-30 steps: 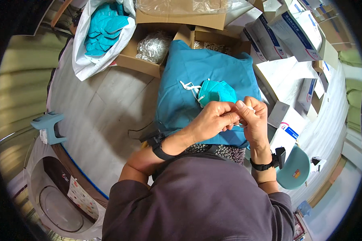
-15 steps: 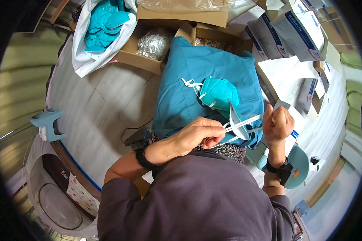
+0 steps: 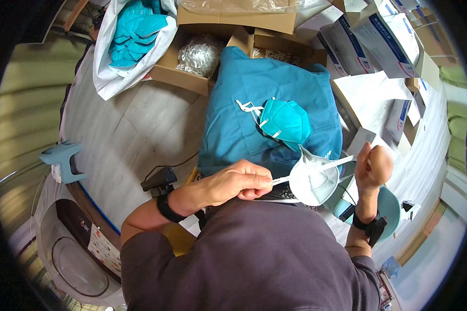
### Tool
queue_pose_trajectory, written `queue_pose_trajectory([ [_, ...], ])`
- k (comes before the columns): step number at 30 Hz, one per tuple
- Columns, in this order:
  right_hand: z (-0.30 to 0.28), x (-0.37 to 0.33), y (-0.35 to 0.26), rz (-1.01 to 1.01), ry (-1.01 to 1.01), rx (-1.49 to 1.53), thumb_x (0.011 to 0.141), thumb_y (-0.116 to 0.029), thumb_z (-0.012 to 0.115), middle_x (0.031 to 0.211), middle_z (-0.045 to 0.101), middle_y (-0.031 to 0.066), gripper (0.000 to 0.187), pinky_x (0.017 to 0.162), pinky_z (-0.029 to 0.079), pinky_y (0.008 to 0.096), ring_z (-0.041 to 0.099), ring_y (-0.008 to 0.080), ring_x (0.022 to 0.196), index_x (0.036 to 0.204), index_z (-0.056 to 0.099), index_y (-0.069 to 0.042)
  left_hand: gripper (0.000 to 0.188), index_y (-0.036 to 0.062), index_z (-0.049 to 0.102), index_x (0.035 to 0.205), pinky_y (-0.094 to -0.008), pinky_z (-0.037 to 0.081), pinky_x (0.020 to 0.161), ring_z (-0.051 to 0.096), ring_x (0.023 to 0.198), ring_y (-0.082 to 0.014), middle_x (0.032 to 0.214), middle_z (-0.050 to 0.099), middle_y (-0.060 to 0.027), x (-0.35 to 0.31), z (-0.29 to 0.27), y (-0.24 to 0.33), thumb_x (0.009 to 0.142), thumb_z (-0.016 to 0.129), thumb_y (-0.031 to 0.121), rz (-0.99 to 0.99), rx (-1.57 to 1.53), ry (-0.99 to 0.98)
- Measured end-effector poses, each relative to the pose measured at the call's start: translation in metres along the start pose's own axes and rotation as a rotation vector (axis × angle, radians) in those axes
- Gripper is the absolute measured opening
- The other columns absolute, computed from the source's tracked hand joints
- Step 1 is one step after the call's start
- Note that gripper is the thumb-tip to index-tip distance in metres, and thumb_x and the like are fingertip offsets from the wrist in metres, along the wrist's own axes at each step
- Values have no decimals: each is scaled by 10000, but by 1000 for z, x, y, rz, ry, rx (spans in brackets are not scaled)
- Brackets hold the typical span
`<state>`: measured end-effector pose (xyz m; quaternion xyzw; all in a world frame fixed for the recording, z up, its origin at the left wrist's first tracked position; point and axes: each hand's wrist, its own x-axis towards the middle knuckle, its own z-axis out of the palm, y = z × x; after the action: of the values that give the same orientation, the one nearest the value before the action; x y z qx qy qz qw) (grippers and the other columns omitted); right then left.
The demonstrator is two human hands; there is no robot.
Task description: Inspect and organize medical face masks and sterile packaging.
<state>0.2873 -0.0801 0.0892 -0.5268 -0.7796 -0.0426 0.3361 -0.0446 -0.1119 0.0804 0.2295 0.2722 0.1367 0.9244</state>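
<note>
A face mask (image 3: 312, 187) hangs between my hands above my lap, its pale inner side turned up. My left hand (image 3: 244, 180) pinches the white elastic straps on one side of it. On the other side, my right hand (image 3: 372, 167) is closed in a fist, with a straight strap stretched across the mask to its fingers; the exact grip is hidden. Just beyond lies a second, teal mask (image 3: 285, 123), outer side up, with white straps trailing to its left. It rests on a blue-green cloth (image 3: 231, 124) spread in front of me.
A white bag (image 3: 105, 83) of teal masks stands at the far left. Beside it, cardboard boxes (image 3: 179, 82) hold a heap of clear-white strands (image 3: 200, 56) and small pale pieces (image 3: 276, 57). White-and-blue cartons (image 3: 386, 46) pile up at the right. A blue-grey stool (image 3: 61, 155) stands left.
My hands have moved apart, the left leftward and the right rightward. The held mask has come nearer and turned its inner side up, uncovering more of the teal mask.
</note>
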Motion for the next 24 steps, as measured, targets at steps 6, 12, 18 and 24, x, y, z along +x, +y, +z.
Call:
queue_pose_trajectory([
  [6,-12,-17,25,295,78,-42,921,-5,644,509,298,24,430,424,229,280,289,79,444,601,364,-66,360,64,484,717,-228,238,495,306,548,-51,653,395,31,-13,-10,-6,1026,480,248,-19,1,-8],
  [12,-1,9,-39,349,-146,387,880,-32,681,520,325,18,412,440,219,295,300,87,468,596,383,-53,214,47,518,748,-249,284,444,363,470,-81,594,433,5,55,-15,-5,911,483,181,27,-294,-127],
  [18,26,-2,-62,439,-342,627,912,-150,706,514,369,7,426,432,273,291,341,91,461,611,417,-65,449,-75,636,1141,-328,567,721,712,805,-250,994,713,-197,91,-35,-14,937,409,254,108,-456,-110],
  [24,24,-2,-81,484,-459,833,915,-154,697,572,471,33,347,478,356,297,444,123,506,661,487,-45,365,-50,652,1115,-351,555,869,694,949,-240,1054,711,-167,88,-54,-21,963,536,261,159,-483,164],
])
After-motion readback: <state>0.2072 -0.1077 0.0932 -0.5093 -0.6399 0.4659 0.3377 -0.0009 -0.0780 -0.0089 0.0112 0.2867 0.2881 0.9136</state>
